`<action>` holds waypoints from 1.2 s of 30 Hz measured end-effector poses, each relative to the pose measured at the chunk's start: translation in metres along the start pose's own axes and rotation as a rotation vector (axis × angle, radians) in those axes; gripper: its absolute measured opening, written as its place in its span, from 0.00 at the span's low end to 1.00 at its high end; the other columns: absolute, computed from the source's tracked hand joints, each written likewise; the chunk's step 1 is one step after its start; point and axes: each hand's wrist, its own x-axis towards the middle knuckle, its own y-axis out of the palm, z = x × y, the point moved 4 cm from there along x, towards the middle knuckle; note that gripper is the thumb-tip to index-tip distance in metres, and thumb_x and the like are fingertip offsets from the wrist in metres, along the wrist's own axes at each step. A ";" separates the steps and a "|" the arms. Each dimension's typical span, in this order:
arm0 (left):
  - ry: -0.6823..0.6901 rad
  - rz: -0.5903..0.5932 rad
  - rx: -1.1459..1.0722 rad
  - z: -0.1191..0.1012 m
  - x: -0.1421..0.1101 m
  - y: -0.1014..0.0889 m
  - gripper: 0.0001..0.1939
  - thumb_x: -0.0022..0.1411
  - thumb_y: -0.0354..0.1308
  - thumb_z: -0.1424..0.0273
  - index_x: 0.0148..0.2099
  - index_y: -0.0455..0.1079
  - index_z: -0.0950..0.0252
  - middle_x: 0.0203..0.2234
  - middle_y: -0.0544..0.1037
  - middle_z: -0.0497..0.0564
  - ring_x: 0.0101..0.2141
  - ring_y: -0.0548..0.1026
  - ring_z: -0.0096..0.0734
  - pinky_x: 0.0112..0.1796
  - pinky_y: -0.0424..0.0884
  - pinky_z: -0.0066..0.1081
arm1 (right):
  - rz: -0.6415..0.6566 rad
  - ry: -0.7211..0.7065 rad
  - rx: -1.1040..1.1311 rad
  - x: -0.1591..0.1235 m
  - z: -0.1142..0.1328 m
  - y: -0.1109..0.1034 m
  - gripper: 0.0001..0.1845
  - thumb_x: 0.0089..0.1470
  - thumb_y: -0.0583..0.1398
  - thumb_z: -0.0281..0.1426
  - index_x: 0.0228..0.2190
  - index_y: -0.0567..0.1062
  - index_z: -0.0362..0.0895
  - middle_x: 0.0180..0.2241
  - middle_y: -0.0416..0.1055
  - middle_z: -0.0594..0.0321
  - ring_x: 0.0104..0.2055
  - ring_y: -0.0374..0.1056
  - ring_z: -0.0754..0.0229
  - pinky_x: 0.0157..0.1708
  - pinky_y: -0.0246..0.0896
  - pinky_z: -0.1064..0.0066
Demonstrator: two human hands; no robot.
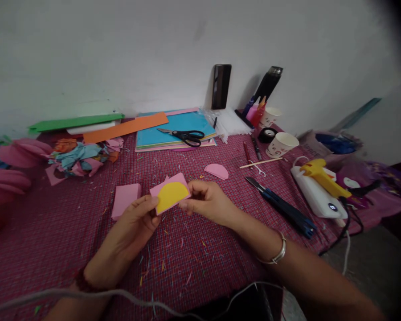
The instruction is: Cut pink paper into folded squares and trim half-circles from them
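A yellow half-circle of paper (pixel 170 196) lies flat against a folded pink paper piece (pixel 179 179), held up over the table. My left hand (pixel 137 218) pinches the lower left side, thumb on the yellow face. At the right end, my right hand (pixel 209 203) grips both papers between thumb and fingers. To the left of the hands rests a stack of pink paper (pixel 125 201). Beyond the right hand lies a loose pink half-circle (pixel 216 171).
Scissors (pixel 183 135) lie on coloured sheets (pixel 177 120) at the back. A blue cutter knife (pixel 280 205), a yellow glue gun (pixel 324 177) and paper cups (pixel 282 143) are on the right. Crumpled paper scraps (pixel 76 158) lie left. A white cable (pixel 120 292) crosses the front.
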 end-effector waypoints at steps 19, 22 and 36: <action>0.093 0.077 0.252 -0.005 -0.001 -0.001 0.15 0.41 0.73 0.66 0.21 0.70 0.67 0.17 0.73 0.46 0.19 0.68 0.19 0.22 0.64 0.19 | 0.016 0.047 0.106 0.001 0.000 -0.006 0.11 0.51 0.63 0.35 0.23 0.70 0.43 0.21 0.73 0.67 0.20 0.67 0.70 0.22 0.62 0.77; 0.244 0.055 0.365 -0.012 -0.004 0.001 0.15 0.44 0.71 0.65 0.20 0.69 0.66 0.16 0.73 0.46 0.18 0.68 0.20 0.23 0.64 0.21 | 0.004 0.066 0.136 0.002 -0.001 -0.007 0.10 0.51 0.63 0.34 0.23 0.70 0.43 0.21 0.74 0.67 0.19 0.68 0.70 0.21 0.62 0.77; 0.849 -0.070 1.015 -0.027 -0.030 0.012 0.06 0.56 0.61 0.71 0.27 0.70 0.63 0.23 0.72 0.45 0.25 0.69 0.26 0.27 0.64 0.27 | -0.080 0.341 0.294 0.004 -0.014 -0.007 0.08 0.54 0.61 0.26 0.23 0.72 0.41 0.20 0.76 0.66 0.18 0.71 0.69 0.21 0.66 0.79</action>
